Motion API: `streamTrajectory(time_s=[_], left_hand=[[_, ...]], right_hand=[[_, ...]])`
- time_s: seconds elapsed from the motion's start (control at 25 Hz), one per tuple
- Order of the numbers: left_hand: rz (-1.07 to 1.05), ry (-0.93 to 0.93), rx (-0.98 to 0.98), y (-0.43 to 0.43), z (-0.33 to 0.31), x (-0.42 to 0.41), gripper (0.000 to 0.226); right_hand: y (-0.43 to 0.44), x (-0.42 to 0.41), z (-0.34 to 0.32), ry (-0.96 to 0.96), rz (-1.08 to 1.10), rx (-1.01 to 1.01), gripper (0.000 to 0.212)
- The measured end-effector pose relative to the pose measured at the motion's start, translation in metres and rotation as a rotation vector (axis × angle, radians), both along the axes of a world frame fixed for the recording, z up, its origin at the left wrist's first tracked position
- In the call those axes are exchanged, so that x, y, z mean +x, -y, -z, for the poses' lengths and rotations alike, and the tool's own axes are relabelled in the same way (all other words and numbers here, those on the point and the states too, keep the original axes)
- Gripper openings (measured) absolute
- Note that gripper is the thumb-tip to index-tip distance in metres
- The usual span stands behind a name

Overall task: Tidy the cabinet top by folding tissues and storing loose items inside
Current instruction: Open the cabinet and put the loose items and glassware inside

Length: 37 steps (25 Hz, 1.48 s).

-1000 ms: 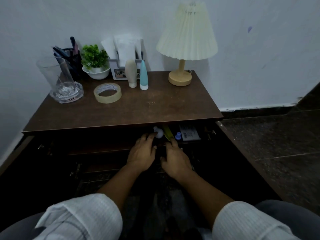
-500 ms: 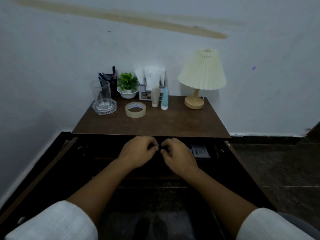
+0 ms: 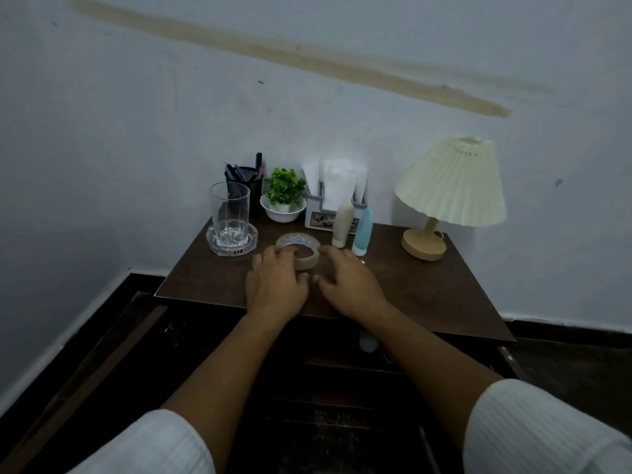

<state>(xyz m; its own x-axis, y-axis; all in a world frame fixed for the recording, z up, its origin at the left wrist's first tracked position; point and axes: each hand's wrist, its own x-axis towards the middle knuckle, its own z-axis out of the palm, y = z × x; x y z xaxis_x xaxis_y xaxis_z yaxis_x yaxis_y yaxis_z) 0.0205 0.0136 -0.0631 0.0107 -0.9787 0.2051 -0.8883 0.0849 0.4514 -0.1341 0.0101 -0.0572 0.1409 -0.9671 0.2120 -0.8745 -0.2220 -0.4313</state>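
- Grip: the left hand [image 3: 275, 285] curls its fingers over the near-left rim of the tape roll [image 3: 298, 250] but has not clenched; the right hand [image 3: 349, 282] lies released, fingers spread, just beside the roll's right edge.
- The roll lies flat on the counter [image 3: 427, 292], right of the glass [image 3: 229, 213].
- It looks light, stiff and smooth: pinch through the hollow, across the band.

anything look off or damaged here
Nothing on the cabinet top is spilled or tipped. The one oddity is a long yellowish-brown streak slanting across the wall, like a stain or scraped paint. The tape roll lies flat between both hands.
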Motion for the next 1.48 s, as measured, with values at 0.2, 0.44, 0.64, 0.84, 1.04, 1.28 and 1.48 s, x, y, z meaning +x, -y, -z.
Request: streamTrajectory(time_s=[0.2, 0.44, 0.64, 0.84, 1.04, 1.28, 1.48], left_hand=[[-0.066, -0.077, 0.048, 0.016, 0.001, 0.004, 0.05], [0.013, -0.27, 0.029, -0.013, -0.01, 0.02, 0.024], [0.117, -0.516, 0.128, -0.073, -0.001, 0.027, 0.01], [0.152, -0.513, 0.217, -0.103, 0.027, 0.024, 0.033], [0.168, -0.479, 0.458, -0.099, 0.059, 0.004, 0.019], [0.104, -0.609, 0.604, -0.066, 0.098, -0.019, 0.019], [-0.007, -0.792, 0.667, -0.046, 0.115, -0.035, 0.046]], right_hand=[[0.019, 0.008, 0.015, -0.145, -0.026, -0.059, 0.043], [-0.028, -0.007, 0.01, -0.021, -0.049, -0.066, 0.027], [-0.102, -0.029, 0.017, 0.033, -0.146, -0.108, 0.028], [-0.146, -0.046, 0.052, -0.087, -0.203, -0.046, 0.029], [-0.146, -0.055, 0.092, -0.038, -0.154, 0.104, 0.025], [-0.107, -0.052, 0.127, 0.192, 0.056, 0.295, 0.022], [-0.084, -0.047, 0.148, 0.465, 0.206, 0.434, 0.048]])
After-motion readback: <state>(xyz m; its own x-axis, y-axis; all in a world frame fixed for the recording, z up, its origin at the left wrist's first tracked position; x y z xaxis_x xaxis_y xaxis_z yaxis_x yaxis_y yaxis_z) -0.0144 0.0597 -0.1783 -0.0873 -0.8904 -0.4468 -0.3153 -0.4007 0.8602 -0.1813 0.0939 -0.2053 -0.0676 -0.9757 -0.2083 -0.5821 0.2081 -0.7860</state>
